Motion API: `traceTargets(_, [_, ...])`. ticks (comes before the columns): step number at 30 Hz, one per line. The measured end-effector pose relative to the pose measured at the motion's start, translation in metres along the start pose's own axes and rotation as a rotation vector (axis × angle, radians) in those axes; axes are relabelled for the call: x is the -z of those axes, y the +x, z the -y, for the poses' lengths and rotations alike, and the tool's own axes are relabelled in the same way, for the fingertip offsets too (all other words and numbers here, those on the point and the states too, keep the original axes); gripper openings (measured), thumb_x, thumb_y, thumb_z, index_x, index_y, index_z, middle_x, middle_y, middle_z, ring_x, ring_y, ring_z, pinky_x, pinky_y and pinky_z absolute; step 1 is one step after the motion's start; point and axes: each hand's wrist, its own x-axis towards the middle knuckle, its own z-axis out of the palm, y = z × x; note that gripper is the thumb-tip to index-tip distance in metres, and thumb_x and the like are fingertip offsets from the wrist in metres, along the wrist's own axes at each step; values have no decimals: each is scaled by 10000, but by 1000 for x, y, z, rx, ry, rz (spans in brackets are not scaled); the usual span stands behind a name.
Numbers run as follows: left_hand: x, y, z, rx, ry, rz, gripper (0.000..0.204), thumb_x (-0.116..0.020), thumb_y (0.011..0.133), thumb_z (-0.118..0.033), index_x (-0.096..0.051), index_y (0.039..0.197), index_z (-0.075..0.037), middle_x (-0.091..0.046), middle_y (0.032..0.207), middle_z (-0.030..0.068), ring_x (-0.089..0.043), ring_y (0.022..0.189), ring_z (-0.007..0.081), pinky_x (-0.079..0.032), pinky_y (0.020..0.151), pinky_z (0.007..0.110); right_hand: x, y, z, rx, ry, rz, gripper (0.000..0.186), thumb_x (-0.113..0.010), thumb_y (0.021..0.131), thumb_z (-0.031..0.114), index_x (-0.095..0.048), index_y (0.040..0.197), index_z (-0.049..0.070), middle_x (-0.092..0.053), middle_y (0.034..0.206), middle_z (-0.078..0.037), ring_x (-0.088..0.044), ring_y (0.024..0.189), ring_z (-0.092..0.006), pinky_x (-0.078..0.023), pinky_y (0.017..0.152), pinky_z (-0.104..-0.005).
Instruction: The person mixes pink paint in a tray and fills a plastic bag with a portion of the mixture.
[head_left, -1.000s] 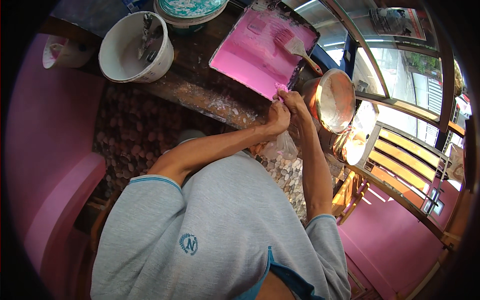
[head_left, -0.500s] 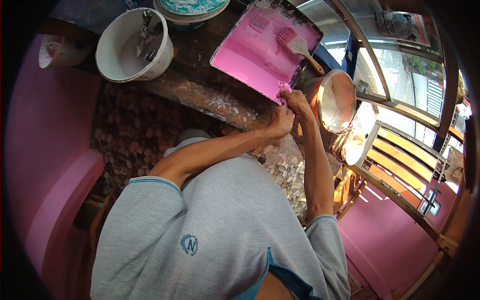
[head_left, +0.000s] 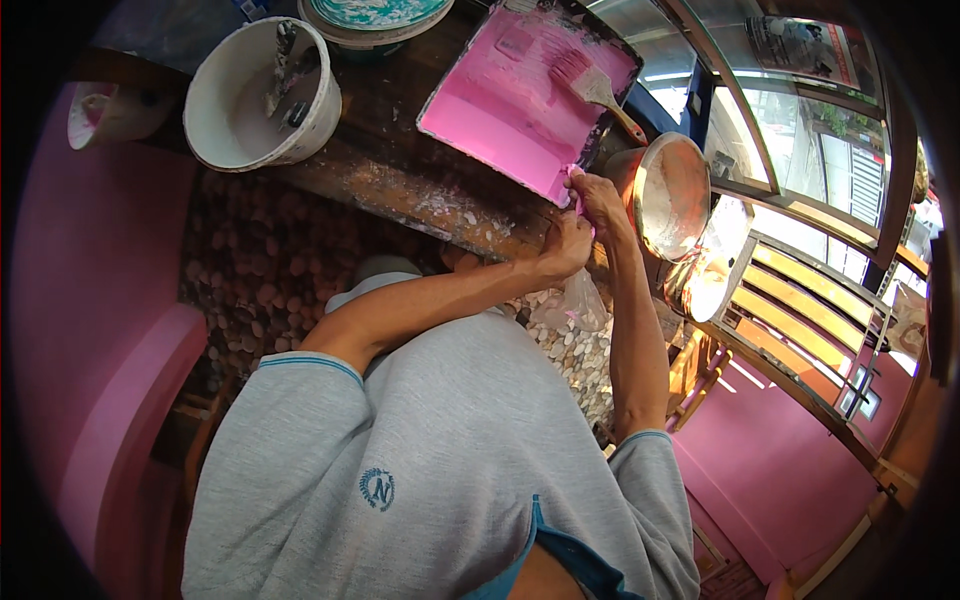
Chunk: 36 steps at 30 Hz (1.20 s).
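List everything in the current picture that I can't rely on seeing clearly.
- Head view: the left hand's finger placement, hidden behind its own back, above the hanging plastic bag.
- Head view: whether the pink bit at the right hand's fingertips joins that bag; the hands cover any join.
- Head view: the far side of the teal-topped tub, cut off by the top edge.
- Head view: the poster's details, too small and blurred.

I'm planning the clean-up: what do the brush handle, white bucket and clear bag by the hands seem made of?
Brush handle: perhaps wood, given its brownish end; its finish is too small to judge.
White bucket: likely plastic, smoothish, from its even, pale wall.
Clear bag: thin, glossy plastic film, it seems, being see-through and crinkled.
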Motion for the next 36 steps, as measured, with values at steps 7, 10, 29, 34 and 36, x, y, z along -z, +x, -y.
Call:
traceTargets(7, [6, 4, 7, -66, 116, 62, 173, -439, 896, -185, -498, 803, -52, -482, 573, 30, -473, 463, 123, -368, 402, 309, -3, -9, 9, 110, -128, 24, 234, -520, 871, 167, -621, 734, 6, -542, 636, -7, -452, 550, -75, -363, 506, -239])
traceTargets(10, [4, 6, 10, -102, 129, 55, 166, -459, 883, -179, -513, 811, -39, -498, 593, 41, -499, 493, 133, -390, 424, 326, -4, -11, 13, 167, -254, 7, 229, -517, 856, 154, -609, 711, 2, -532, 629, -14, -448, 549, -90, -359, 513, -256])
traceTargets(29, [15, -24, -34, -48, 245, -51, 351, -430, 858, -254, -577, 888, 63, -599, 793, 258, -618, 729, 359, -456, 616, 438, -14, -17, 41, 85, -586, -254, 333, -618, 811, 286, -653, 675, -16, -589, 566, -58, -548, 525, -126, -437, 516, -297])
traceTargets(34, [10, -30, -43, 26, 281, -67, 333, -456, 838, -263, -589, 868, 41, -608, 820, 263, -621, 756, 389, -465, 634, 455, -4, -10, 29, 126, -491, -232, 276, -644, 799, 228, -652, 712, -33, -595, 575, -55, -565, 531, -135, -448, 526, -296])
traceTargets(36, [9, -28, -41, -22, 296, -62, 349, -446, 847, -261, -573, 862, 64, -600, 780, 255, -622, 715, 367, -451, 592, 449, -1, -6, 25, 121, -457, -207, 273, -638, 801, 228, -650, 727, -35, -587, 566, -57, -559, 524, -136, -445, 523, -296])
